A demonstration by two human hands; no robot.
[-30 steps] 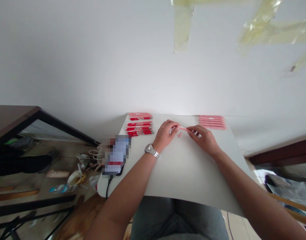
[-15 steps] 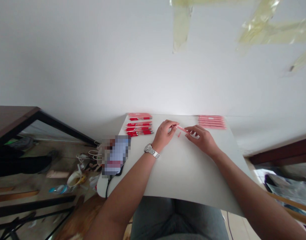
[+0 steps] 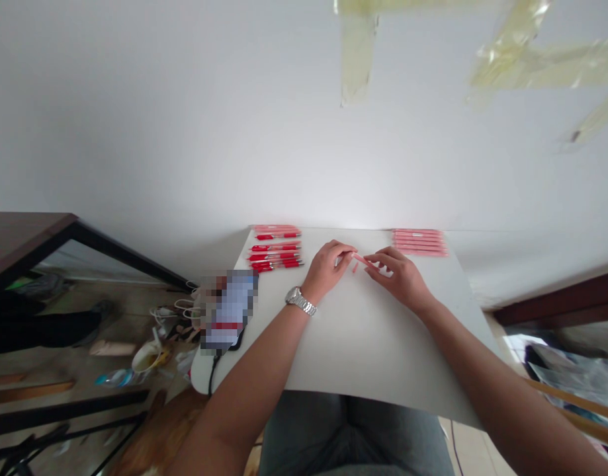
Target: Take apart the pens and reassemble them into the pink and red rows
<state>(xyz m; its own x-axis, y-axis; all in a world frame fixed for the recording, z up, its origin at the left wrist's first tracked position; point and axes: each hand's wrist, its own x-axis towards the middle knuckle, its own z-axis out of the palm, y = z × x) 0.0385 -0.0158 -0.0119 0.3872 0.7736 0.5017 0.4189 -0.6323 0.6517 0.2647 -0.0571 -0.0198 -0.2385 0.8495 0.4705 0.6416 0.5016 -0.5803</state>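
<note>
Over the white table (image 3: 363, 344), a slim pink pen (image 3: 361, 259) stretches between my two hands. My left hand (image 3: 327, 270), with a silver watch on its wrist, pinches the left end. Thumb and fingers of my right hand (image 3: 399, 276) close on the pen further right, and its far end is partly hidden among them. Just below the pen lies a small pink piece (image 3: 354, 268), too small to identify. Several red pens (image 3: 276, 256) lie in a row to the left, with pink pens (image 3: 276, 229) behind them. More pink sticks (image 3: 420, 243) lie side by side at the back right.
A phone with a blurred screen (image 3: 230, 309) and a cable stands at the table's left edge. Behind the table rises a white wall (image 3: 209, 119) with yellowish tape. A cup (image 3: 146, 357) and a bottle (image 3: 115, 378) are on the floor at left.
My right hand has slid slightly left along the pen, closer to my left hand. My left hand keeps its pinch, and the rows of pens look the same.
</note>
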